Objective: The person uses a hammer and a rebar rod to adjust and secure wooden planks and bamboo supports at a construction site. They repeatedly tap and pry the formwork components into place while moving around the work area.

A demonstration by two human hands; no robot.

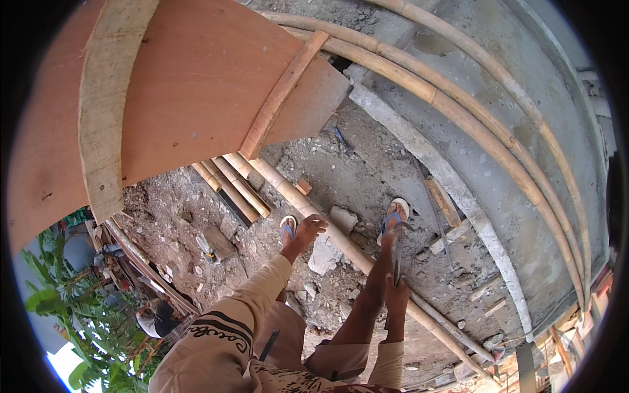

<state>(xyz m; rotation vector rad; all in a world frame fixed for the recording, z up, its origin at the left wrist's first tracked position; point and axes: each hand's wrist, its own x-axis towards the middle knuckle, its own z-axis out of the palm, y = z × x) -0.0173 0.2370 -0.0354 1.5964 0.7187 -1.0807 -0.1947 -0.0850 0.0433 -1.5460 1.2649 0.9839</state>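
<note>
My left hand is over the long bamboo pole, its fingers curled together. Whatever they may hold is too small to make out. Lower and to the right, my right hand grips a hammer by its handle, with the metal head pointing away from me. The pole runs diagonally from under the plywood panel down to the lower right, passing between my sandalled feet. Whether the left fingers touch the pole cannot be told.
A large reddish plywood panel with wooden battens fills the upper left. Short bamboo pieces lie beneath it. Long bamboo poles arc over grey concrete on the right, beside a concrete edge. Broken concrete litters the soil.
</note>
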